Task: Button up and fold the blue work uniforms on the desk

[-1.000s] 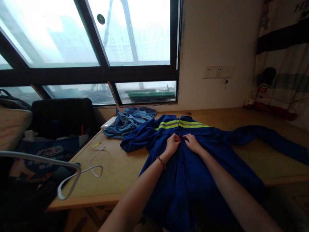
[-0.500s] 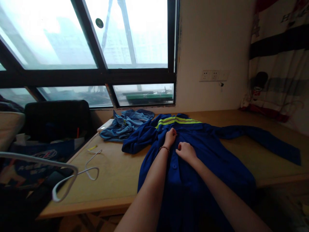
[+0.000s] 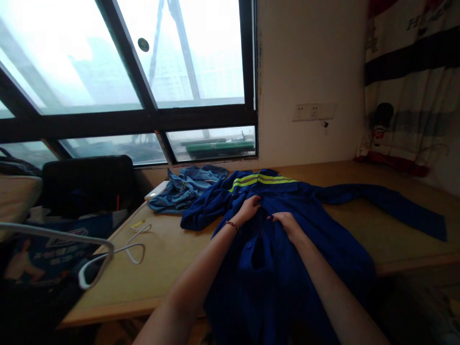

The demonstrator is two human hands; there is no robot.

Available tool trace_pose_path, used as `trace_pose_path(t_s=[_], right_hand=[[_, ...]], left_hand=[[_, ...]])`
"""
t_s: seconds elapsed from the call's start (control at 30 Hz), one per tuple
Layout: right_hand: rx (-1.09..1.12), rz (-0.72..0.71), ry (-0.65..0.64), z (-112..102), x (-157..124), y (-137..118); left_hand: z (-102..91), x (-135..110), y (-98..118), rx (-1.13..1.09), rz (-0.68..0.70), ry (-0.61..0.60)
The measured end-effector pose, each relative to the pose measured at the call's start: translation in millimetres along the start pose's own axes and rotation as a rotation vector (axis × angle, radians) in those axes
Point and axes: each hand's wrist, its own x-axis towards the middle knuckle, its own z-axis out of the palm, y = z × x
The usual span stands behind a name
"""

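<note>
So we've got the blue work jacket [image 3: 287, 249] spread out on the table [image 3: 172, 249], hem hanging off the near edge. Our left hand [image 3: 247, 207] and right hand [image 3: 285, 221] sit mid-chest, fingers of both pinched on its front fabric. A lighter blue garment [image 3: 187, 184] is bunched up behind it, and a white hanger [image 3: 132, 242] lies off to the left.

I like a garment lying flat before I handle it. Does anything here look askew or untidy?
Yes. The blue jacket, pinched at its front by left hand and right hand, lies unevenly on the table: one sleeve is bunched up at the left, the other sleeve stretches out flat, and the hem hangs over the near edge.
</note>
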Motion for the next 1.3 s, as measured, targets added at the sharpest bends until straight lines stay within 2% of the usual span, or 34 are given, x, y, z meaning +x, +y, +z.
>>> trace_pose_path(t_s=[0.13,0.23,0.3,0.43,0.6,0.73,0.9,1.3], right_hand=[[0.264,0.199,-0.038,-3,-4,-3],[0.38,0.287,-0.043,-4,-6,-5],[0.451,0.313,-0.048,-4,-5,-6],[0.507,0.353,-0.125,-5,-4,-7],[0.383,0.312,-0.184,2,-12,-12],[0.286,0.218,-0.159,7,-17,-15],[0.319,0.184,-0.108,6,-16,-13],[0.371,0.271,-0.089,3,-10,-5]], left_hand=[[-7.3,-34,10,0.142,0.061,0.011],[-6.1,-52,11,0.212,0.042,-0.07],[-4.6,-56,11,0.213,0.016,-0.112],[-4.4,-56,18,0.124,-0.084,-0.103],[-3.5,-60,33,-0.275,-0.367,-0.183],[-1.5,-63,35,-0.512,-0.48,-0.158],[-1.2,-64,31,-0.622,-0.526,-0.131],[0.1,-63,25,-0.69,-0.521,-0.095]])
